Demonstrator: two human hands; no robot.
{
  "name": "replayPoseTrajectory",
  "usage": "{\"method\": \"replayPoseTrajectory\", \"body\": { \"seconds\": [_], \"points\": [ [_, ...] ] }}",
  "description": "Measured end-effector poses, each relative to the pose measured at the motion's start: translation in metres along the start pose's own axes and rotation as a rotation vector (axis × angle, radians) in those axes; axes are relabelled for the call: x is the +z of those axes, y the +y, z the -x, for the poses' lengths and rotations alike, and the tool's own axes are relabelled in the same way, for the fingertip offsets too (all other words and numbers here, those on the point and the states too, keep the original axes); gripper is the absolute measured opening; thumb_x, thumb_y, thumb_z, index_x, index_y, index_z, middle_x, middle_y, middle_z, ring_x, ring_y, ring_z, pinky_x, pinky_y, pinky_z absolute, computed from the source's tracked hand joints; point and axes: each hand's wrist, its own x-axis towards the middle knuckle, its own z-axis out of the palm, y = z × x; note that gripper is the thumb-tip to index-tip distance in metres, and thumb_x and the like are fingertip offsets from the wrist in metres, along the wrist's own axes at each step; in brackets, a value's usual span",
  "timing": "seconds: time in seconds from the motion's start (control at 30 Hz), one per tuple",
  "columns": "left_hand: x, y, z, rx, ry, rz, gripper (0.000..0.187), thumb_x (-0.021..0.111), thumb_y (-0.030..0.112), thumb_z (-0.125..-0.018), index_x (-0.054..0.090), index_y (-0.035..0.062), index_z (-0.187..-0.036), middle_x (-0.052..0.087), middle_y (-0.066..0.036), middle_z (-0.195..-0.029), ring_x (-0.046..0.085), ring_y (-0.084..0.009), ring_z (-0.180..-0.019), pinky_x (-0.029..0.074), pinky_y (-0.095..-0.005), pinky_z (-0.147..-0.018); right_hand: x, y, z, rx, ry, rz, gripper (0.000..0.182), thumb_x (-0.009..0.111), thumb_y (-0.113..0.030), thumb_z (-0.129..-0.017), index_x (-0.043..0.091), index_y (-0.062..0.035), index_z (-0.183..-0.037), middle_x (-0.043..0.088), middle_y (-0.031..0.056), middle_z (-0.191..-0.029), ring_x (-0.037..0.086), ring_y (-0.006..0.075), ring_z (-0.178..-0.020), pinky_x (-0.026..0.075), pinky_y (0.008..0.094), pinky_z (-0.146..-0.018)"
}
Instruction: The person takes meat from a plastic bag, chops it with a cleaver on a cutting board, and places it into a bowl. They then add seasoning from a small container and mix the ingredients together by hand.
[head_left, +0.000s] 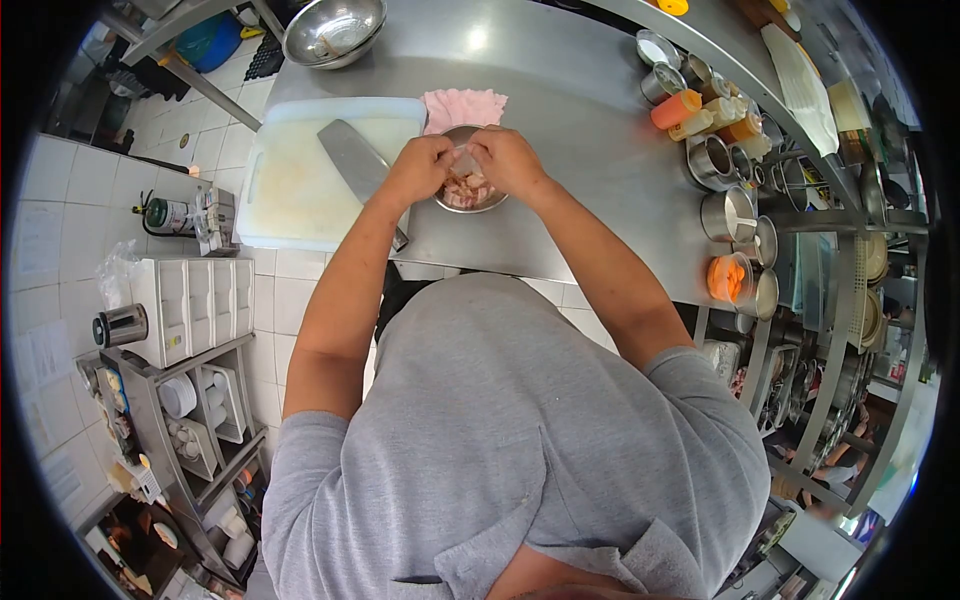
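A small metal bowl stands near the front edge of the steel counter, with several pieces of raw pinkish meat in it. Over its left rim is my left hand, fingers curled inward and closed. My right hand is at the right rim, its fingers also bent and pinched. Between the two hands, above the bowl, a pale piece of meat shows, and both sets of fingertips seem to grip it. The fingertips are partly hidden. A wide-bladed cleaver lies on the white cutting board, left of my left hand.
A pink cloth lies just behind the bowl. Larger metal bowls stand at the back left. Along the right side are sauce bottles, metal pots and a container of orange pieces, below a shelf.
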Motion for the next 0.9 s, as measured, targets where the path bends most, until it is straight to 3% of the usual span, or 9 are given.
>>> {"method": "replayPoseTrajectory", "body": {
  "seconds": [0.07, 0.27, 0.37, 0.5, 0.63, 0.77, 0.83, 0.87, 0.9],
  "points": [
    [0.009, -0.007, 0.001, 0.078, 0.047, 0.0, 0.019, 0.074, 0.014, -0.105, 0.077, -0.0045, -0.11, 0.075, -0.014, -0.088, 0.068, -0.022, -0.08, 0.055, -0.0385, -0.076, 0.0, -0.003, 0.003, -0.079, 0.066, -0.044, 0.015, 0.071, -0.011, -0.098, 0.08, -0.0021, -0.108, 0.078, 0.0192, -0.098, 0.076, 0.0393, -0.096, 0.059, 0.0494, -0.088],
    [0.014, -0.013, 0.006, -0.149, 0.026, 0.227, 0.02, 0.073, 0.015, -0.108, 0.078, -0.0029, -0.101, 0.073, -0.004, -0.082, 0.063, -0.0133, -0.073, 0.053, -0.0338, -0.068, -0.014, -0.007, 0.007, 0.266, -0.09, -0.217, 0.019, 0.074, -0.016, -0.103, 0.08, -0.0011, -0.115, 0.078, 0.019, -0.111, 0.077, 0.0274, -0.097, 0.061, 0.0398, -0.086],
    [-0.001, -0.017, 0.013, -0.255, 0.064, 0.586, 0.019, 0.073, 0.015, -0.108, 0.077, -0.0014, -0.101, 0.072, -0.003, -0.085, 0.063, -0.0116, -0.075, 0.051, -0.0301, -0.068, -0.006, 0.018, 0.017, 0.161, 0.165, -0.404, 0.023, 0.073, -0.018, -0.106, 0.079, -0.0019, -0.121, 0.079, 0.0173, -0.115, 0.078, 0.0262, -0.099, 0.061, 0.0396, -0.087],
    [-0.068, -0.03, 0.046, -0.284, 0.13, 0.871, 0.014, 0.074, 0.011, -0.106, 0.077, -0.002, -0.105, 0.075, -0.004, -0.091, 0.068, -0.0139, -0.076, 0.054, -0.029, -0.069, -0.02, 0.033, 0.056, 0.226, 0.27, -0.298, 0.024, 0.073, -0.019, -0.108, 0.079, -0.0015, -0.123, 0.08, 0.0142, -0.108, 0.076, 0.024, -0.095, 0.06, 0.0369, -0.086],
    [-0.203, -0.061, 0.097, -0.237, 0.637, 0.861, 0.006, 0.075, 0.007, -0.101, 0.077, 0.0038, -0.105, 0.073, -0.004, -0.09, 0.066, -0.0126, -0.078, 0.054, -0.0288, -0.071, -0.008, 0.051, 0.097, 0.356, 0.315, -0.286, 0.022, 0.073, -0.018, -0.108, 0.079, -0.0004, -0.12, 0.081, 0.0121, -0.1, 0.075, 0.0213, -0.086, 0.06, 0.0357, -0.081],
    [-0.341, -0.158, 0.127, -0.18, 1.264, 0.459, 0.014, 0.077, 0.01, -0.1, 0.076, -0.0019, -0.107, 0.073, -0.006, -0.089, 0.067, -0.0156, -0.077, 0.055, -0.0312, -0.071, -0.003, 0.025, 0.108, 0.505, 0.375, -0.32, 0.021, 0.074, -0.017, -0.106, 0.08, -0.0007, -0.119, 0.081, 0.014, -0.098, 0.076, 0.0231, -0.084, 0.06, 0.0361, -0.08],
    [-0.39, -0.28, 0.118, -0.162, 1.449, 0.419, 0.018, 0.067, 0.005, -0.101, 0.075, -0.0053, -0.114, 0.078, -0.011, -0.094, 0.07, -0.0193, -0.075, 0.058, -0.0323, -0.073, 0.005, 0.006, 0.093, 0.359, 0.351, -0.131, 0.019, 0.076, -0.015, -0.102, 0.08, -0.0015, -0.116, 0.08, 0.0165, -0.1, 0.077, 0.0292, -0.086, 0.061, 0.0381, -0.081],
    [-0.393, -0.311, 0.108, -0.297, 1.422, 0.321, 0.031, 0.07, 0.013, -0.104, 0.074, -0.0083, -0.125, 0.079, -0.015, -0.102, 0.073, -0.0216, -0.084, 0.06, -0.0348, -0.077, 0.008, -0.005, 0.083, 0.279, 0.311, -0.055, 0.019, 0.076, -0.015, -0.101, 0.08, -0.0027, -0.114, 0.08, 0.0166, -0.1, 0.077, 0.0331, -0.086, 0.061, 0.041, -0.081],
    [-0.394, -0.353, 0.103, -0.429, 1.112, 0.428, 0.039, 0.073, 0.02, -0.104, 0.073, -0.0089, -0.13, 0.08, -0.017, -0.106, 0.074, -0.0237, -0.091, 0.061, -0.0369, -0.08, 0.011, -0.018, 0.07, 0.198, 0.265, 0.014, 0.019, 0.076, -0.016, -0.099, 0.08, -0.004, -0.113, 0.079, 0.0167, -0.1, 0.076, 0.037, -0.087, 0.062, 0.0439, -0.082]
  ]
}}
